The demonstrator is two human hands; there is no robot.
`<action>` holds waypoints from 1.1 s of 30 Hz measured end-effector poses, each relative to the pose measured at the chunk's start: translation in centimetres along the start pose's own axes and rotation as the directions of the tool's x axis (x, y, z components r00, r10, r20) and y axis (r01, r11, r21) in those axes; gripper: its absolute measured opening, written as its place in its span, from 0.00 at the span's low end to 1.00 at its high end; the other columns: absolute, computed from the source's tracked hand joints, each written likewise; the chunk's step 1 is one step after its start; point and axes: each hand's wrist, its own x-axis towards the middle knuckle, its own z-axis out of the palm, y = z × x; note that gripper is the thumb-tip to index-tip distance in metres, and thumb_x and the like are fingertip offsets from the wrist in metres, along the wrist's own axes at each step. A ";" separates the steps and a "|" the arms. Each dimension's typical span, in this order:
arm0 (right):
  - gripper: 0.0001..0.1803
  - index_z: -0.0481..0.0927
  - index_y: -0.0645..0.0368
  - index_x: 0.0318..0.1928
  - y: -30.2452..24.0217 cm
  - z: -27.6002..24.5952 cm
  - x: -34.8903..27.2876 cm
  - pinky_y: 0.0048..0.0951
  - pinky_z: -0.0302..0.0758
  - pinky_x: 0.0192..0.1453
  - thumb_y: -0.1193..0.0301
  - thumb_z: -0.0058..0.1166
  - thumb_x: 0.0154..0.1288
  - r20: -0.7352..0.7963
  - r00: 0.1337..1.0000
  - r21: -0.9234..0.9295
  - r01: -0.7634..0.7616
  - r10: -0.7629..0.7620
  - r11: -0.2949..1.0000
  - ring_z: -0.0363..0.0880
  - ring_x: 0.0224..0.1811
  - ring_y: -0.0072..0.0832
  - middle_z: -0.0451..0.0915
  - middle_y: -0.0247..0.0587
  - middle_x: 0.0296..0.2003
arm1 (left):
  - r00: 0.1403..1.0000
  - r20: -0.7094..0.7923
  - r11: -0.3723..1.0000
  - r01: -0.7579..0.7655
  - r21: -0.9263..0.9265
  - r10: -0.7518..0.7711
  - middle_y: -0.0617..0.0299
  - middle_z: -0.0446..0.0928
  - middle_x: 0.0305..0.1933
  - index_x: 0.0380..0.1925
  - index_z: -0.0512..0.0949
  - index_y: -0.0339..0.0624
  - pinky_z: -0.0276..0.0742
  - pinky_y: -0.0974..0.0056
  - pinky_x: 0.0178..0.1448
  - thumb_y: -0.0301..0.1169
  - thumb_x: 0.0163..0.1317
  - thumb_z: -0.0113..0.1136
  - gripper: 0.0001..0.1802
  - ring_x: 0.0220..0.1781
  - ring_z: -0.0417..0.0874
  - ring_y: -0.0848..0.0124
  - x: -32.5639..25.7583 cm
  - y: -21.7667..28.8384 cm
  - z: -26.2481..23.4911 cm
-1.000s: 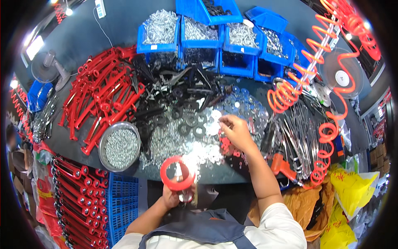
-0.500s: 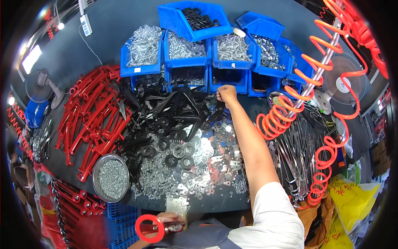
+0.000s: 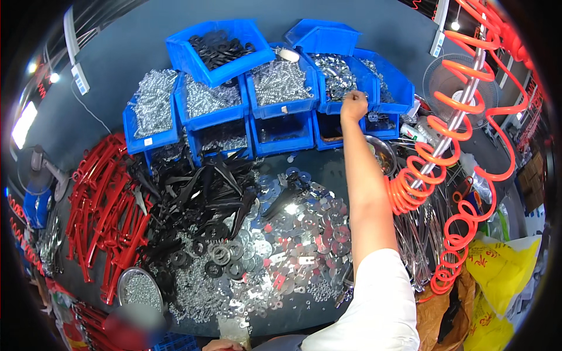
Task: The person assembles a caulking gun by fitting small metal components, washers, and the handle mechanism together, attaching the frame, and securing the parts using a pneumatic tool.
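One right hand (image 3: 354, 105), grip clenched, at blue bin (image 3: 342, 108) of small silvery hardware (image 3: 333, 73).

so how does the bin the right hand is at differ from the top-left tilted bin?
The blue bin at the right hand holds shiny silver metal parts; the tilted top bin holds black ones. The first sits in the row among its neighbours; the tilted one is perched higher, angled on top of the stack. A hand reaches into the first; nothing touches the other. Both are open-fronted blue plastic bins.
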 end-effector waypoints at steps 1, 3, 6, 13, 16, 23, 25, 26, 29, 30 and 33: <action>0.06 0.82 0.62 0.29 -0.3 -0.2 0.4 0.39 0.77 0.37 0.73 0.56 0.55 -0.003 0.994 -0.157 0.109 -0.111 0.981 0.82 0.29 0.41 0.82 0.47 0.27 | 1.000 -0.013 1.000 -0.003 0.004 0.003 0.47 0.79 0.44 0.43 0.75 0.29 0.78 0.61 0.50 0.45 0.61 0.53 0.25 0.49 0.81 0.58 0.2 0.2 -0.2; 0.10 0.81 0.61 0.37 0.2 -0.8 3.1 0.44 0.76 0.44 0.70 0.56 0.56 0.118 0.993 -0.234 0.035 -0.008 0.972 0.81 0.39 0.48 0.82 0.51 0.37 | 1.000 0.002 1.000 -0.006 0.014 0.006 0.47 0.78 0.44 0.43 0.75 0.29 0.78 0.61 0.51 0.45 0.61 0.54 0.25 0.49 0.80 0.58 1.6 0.8 -0.4; 0.26 0.72 0.57 0.57 -0.9 -0.6 4.8 0.50 0.66 0.63 0.56 0.51 0.62 0.517 0.838 -0.586 0.196 0.177 0.786 0.67 0.59 0.57 0.70 0.56 0.57 | 1.000 0.003 1.000 -0.002 0.020 0.002 0.47 0.78 0.45 0.44 0.74 0.30 0.78 0.60 0.51 0.45 0.61 0.54 0.26 0.50 0.80 0.58 2.7 1.0 -0.5; 0.35 0.58 0.55 0.70 -5.1 2.1 3.4 0.53 0.56 0.69 0.57 0.43 0.64 0.644 0.617 -0.753 0.410 0.452 0.514 0.56 0.70 0.50 0.54 0.53 0.69 | 1.000 -0.006 1.000 0.004 0.021 -0.004 0.47 0.77 0.46 0.45 0.73 0.30 0.78 0.60 0.52 0.46 0.60 0.56 0.26 0.51 0.79 0.57 4.7 1.7 -0.9; 0.34 0.58 0.54 0.69 -4.5 2.8 3.2 0.53 0.59 0.69 0.62 0.44 0.62 0.644 0.638 -0.744 0.397 0.421 0.537 0.55 0.70 0.50 0.53 0.53 0.69 | 1.000 -0.009 1.000 0.014 0.020 -0.014 0.47 0.77 0.47 0.46 0.73 0.30 0.78 0.59 0.52 0.46 0.60 0.56 0.27 0.51 0.79 0.57 5.1 2.0 -1.4; 0.31 0.67 0.55 0.65 -4.6 4.1 3.5 0.47 0.67 0.65 0.65 0.54 0.60 0.705 0.563 -0.696 0.429 0.432 0.576 0.62 0.68 0.48 0.63 0.48 0.66 | 0.999 -0.019 0.999 0.046 0.008 -0.046 0.47 0.76 0.48 0.47 0.72 0.31 0.77 0.58 0.53 0.46 0.59 0.58 0.28 0.53 0.78 0.57 4.7 2.3 -2.3; 0.32 0.72 0.56 0.61 -5.0 4.2 4.1 0.46 0.67 0.65 0.62 0.61 0.56 0.632 0.526 -0.775 0.406 0.569 0.485 0.63 0.68 0.46 0.66 0.46 0.64 | 0.998 -0.022 0.999 0.052 0.004 -0.052 0.47 0.76 0.48 0.48 0.72 0.31 0.77 0.58 0.54 0.47 0.59 0.58 0.28 0.53 0.78 0.57 4.4 2.4 -2.5; 0.33 0.75 0.56 0.59 -5.7 3.9 3.9 0.45 0.67 0.65 0.60 0.66 0.52 0.622 0.533 -0.783 0.389 0.574 0.486 0.64 0.67 0.45 0.64 0.47 0.66 | 0.998 -0.026 0.998 0.057 0.000 -0.057 0.47 0.76 0.49 0.48 0.72 0.31 0.77 0.58 0.54 0.47 0.59 0.58 0.28 0.53 0.78 0.57 4.0 2.3 -2.6; 0.32 0.75 0.57 0.59 -6.2 4.4 2.6 0.46 0.68 0.64 0.60 0.65 0.52 0.536 0.669 -0.835 0.334 0.515 0.437 0.66 0.66 0.43 0.62 0.50 0.66 | 0.997 -0.028 0.998 0.066 -0.010 -0.066 0.47 0.76 0.49 0.48 0.71 0.31 0.77 0.58 0.54 0.47 0.59 0.59 0.29 0.54 0.78 0.57 3.2 2.2 -2.7; 0.29 0.75 0.57 0.59 -6.3 4.0 2.6 0.43 0.70 0.62 0.62 0.61 0.56 0.577 0.627 -0.812 0.374 0.524 0.447 0.68 0.64 0.43 0.61 0.52 0.66 | 0.997 -0.026 0.998 0.067 -0.013 -0.068 0.47 0.75 0.49 0.49 0.71 0.31 0.77 0.57 0.54 0.47 0.59 0.59 0.29 0.54 0.78 0.57 3.0 2.2 -2.7; 0.25 0.75 0.58 0.58 -5.0 3.3 2.7 0.39 0.71 0.61 0.64 0.55 0.60 0.612 0.662 -0.739 0.283 0.432 0.611 0.68 0.64 0.44 0.62 0.53 0.65 | 0.999 -0.023 0.999 0.045 -0.008 -0.045 0.47 0.75 0.50 0.49 0.71 0.31 0.77 0.57 0.55 0.47 0.58 0.60 0.30 0.54 0.77 0.57 2.8 2.4 -2.7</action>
